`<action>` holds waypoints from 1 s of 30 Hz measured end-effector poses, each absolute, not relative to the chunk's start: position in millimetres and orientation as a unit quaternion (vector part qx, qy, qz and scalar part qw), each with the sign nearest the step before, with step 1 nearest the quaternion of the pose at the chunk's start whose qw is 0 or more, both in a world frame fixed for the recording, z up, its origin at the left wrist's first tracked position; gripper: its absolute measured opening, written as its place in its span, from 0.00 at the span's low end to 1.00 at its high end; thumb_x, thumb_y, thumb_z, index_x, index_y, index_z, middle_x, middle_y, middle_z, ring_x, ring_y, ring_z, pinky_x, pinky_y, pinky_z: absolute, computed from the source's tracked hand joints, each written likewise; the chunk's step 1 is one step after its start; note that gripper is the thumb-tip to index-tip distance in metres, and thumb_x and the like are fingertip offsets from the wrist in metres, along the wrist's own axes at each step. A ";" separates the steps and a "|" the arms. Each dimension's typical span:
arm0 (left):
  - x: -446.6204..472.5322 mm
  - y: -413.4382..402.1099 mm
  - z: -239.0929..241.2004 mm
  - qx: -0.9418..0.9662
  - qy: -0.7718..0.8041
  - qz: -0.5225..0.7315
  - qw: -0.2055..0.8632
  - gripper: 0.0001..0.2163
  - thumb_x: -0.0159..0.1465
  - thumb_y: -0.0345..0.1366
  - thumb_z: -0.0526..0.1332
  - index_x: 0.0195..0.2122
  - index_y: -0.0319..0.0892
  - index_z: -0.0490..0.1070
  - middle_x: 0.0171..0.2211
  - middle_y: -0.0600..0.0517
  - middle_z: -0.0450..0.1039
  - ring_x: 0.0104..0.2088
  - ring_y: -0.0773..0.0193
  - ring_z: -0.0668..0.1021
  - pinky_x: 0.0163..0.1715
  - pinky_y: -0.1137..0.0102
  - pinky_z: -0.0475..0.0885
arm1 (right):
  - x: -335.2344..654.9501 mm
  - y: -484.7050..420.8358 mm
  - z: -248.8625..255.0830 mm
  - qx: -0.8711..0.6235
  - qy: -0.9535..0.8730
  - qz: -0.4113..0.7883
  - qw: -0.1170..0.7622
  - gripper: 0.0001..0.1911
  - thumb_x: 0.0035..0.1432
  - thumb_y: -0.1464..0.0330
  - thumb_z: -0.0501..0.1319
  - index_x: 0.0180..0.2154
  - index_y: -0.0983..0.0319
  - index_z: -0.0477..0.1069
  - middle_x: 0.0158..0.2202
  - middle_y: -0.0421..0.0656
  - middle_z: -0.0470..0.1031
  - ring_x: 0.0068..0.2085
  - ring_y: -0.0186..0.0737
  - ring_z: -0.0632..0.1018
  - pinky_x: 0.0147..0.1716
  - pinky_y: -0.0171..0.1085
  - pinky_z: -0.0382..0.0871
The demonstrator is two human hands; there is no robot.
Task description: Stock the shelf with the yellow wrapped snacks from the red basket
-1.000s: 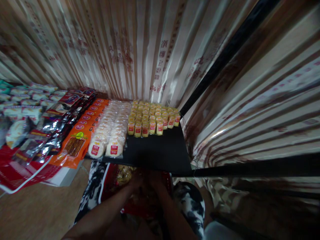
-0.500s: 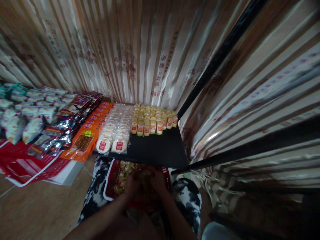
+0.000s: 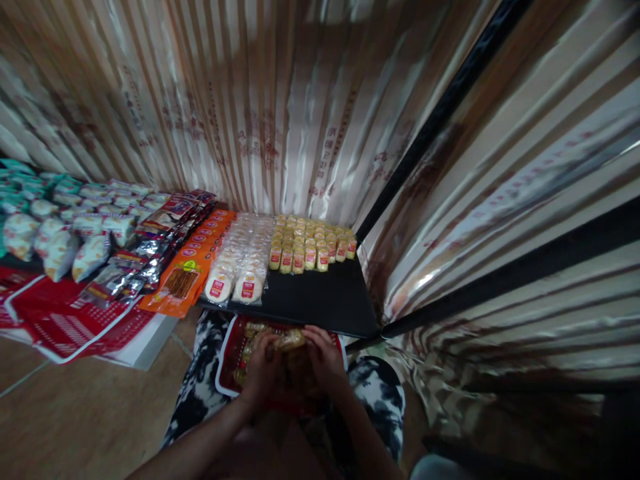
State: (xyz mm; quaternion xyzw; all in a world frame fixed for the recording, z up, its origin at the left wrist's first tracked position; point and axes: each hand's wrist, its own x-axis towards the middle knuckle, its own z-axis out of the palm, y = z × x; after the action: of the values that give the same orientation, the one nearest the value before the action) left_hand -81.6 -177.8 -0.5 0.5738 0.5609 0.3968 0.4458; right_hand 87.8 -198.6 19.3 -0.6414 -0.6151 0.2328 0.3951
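A red basket with a white rim (image 3: 220,380) rests on my lap between my knees, holding several small gold-wrapped snacks (image 3: 256,329). Over the basket, my left hand (image 3: 261,367) and my right hand (image 3: 324,358) pinch the ends of gold-wrapped snack packets (image 3: 291,340) between them. Their fingers are bent inward; how many packets they hold is hard to make out in the dim light. Just beyond, matching yellow packets (image 3: 310,257) stand in close rows on a black shelf (image 3: 310,300).
Left of the yellow packets lie round white crackers (image 3: 249,287) in clear wrap, orange snack bags (image 3: 183,283), dark silver pouches (image 3: 150,257) and white bags (image 3: 93,257). Another red basket (image 3: 75,320) sits below at left. A black post (image 3: 425,133) and pleated curtains border the shelf.
My hands have risen slightly inside the basket, bringing gold packets into clearer sight between them. The view has shifted a little, so the shelf goods sit further right.
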 end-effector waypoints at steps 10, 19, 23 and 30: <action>-60.6 -171.6 33.8 0.430 0.527 0.383 0.625 0.13 0.49 0.38 0.60 0.36 0.41 0.67 0.22 0.56 0.71 0.24 0.66 0.73 0.26 0.73 0.67 | 106.0 -191.5 50.5 -0.624 -0.626 0.229 0.408 0.19 0.54 0.72 0.51 0.46 0.58 0.71 0.48 0.45 0.71 0.49 0.38 0.72 0.50 0.41 0.66; -54.8 -161.3 40.2 0.356 0.469 0.393 0.707 0.14 0.47 0.41 0.62 0.33 0.38 0.69 0.24 0.54 0.73 0.23 0.68 0.73 0.25 0.75 0.66 | 121.7 -180.1 65.1 -0.634 -0.606 0.262 0.402 0.19 0.53 0.71 0.53 0.46 0.59 0.71 0.44 0.44 0.73 0.45 0.38 0.74 0.48 0.40 0.67; -55.2 -155.8 51.7 0.368 0.479 0.350 0.716 0.14 0.48 0.46 0.60 0.30 0.40 0.67 0.19 0.57 0.69 0.19 0.69 0.71 0.19 0.76 0.61 | 122.2 -177.1 70.2 -0.641 -0.611 0.232 0.402 0.22 0.53 0.72 0.52 0.51 0.57 0.67 0.47 0.44 0.72 0.46 0.37 0.73 0.44 0.38 0.70; -50.3 -135.1 63.3 0.449 0.502 0.317 0.668 0.20 0.50 0.55 0.57 0.27 0.40 0.67 0.12 0.58 0.64 0.14 0.71 0.66 0.16 0.77 0.57 | 118.2 -177.6 81.6 -0.592 -0.724 0.110 0.336 0.17 0.56 0.71 0.55 0.48 0.57 0.70 0.48 0.43 0.72 0.52 0.42 0.67 0.53 0.45 0.63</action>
State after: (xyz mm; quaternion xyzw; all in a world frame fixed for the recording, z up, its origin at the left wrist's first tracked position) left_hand -50.3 -135.1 63.3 0.4489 0.5020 0.3168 0.6679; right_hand 118.2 -177.6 81.6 -0.5923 -0.7237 0.1104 0.3364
